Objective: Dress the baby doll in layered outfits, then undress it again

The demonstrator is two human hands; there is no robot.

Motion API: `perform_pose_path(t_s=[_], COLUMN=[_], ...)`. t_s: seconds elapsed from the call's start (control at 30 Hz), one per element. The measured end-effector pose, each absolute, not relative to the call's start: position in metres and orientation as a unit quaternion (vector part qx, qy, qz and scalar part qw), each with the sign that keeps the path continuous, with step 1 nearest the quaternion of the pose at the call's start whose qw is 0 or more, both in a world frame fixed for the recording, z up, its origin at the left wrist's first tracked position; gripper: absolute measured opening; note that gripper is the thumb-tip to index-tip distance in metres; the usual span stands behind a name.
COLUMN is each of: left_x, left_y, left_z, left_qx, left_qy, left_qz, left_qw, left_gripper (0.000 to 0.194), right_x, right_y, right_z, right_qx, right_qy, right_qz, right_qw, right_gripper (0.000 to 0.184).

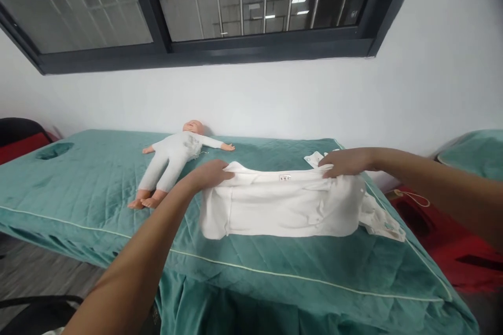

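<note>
A white baby garment (283, 204) lies folded on the teal quilted table cover (98, 193). My left hand (212, 172) is closed on the garment's upper left corner. At the upper right edge of the cloth, my right hand (343, 162) presses down with fingers curled over it. A baby doll (173, 159) in a white suit lies on its back to the left of the garment, beyond my left hand, arms spread.
A second small white printed cloth (381, 217) sticks out from under the garment's right side near the table edge. A red object (444, 235) sits on the floor at right. The wall and a dark-framed window stand behind the table.
</note>
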State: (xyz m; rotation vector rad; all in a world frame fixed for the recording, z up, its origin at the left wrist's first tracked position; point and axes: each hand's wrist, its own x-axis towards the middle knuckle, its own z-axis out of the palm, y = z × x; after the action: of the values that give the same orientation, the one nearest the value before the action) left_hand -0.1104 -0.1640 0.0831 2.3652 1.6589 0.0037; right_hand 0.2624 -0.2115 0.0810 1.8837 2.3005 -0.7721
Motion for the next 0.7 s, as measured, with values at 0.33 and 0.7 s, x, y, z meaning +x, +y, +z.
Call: perform_pose_path(t_s=[0.33, 0.7], left_x=[-0.056, -0.035], left_y=[-0.152, -0.122], left_z=[-0.037, -0.061], left_qx=[0.827, 0.786], left_qy=[0.544, 0.613], left_qz=[0.124, 0.077], left_qw=[-0.072, -0.011], left_gripper=[0.036, 0.035], right_x=[0.129, 0.105], right_y=[-0.171, -0.137], right_z=[-0.044, -0.072], right_qx=[0.696, 0.827], right_qy=[0.714, 0.547], right_qz=[0.029, -0.069], right_qw=[-0.069, -0.109], right_gripper=[0.047, 0.049])
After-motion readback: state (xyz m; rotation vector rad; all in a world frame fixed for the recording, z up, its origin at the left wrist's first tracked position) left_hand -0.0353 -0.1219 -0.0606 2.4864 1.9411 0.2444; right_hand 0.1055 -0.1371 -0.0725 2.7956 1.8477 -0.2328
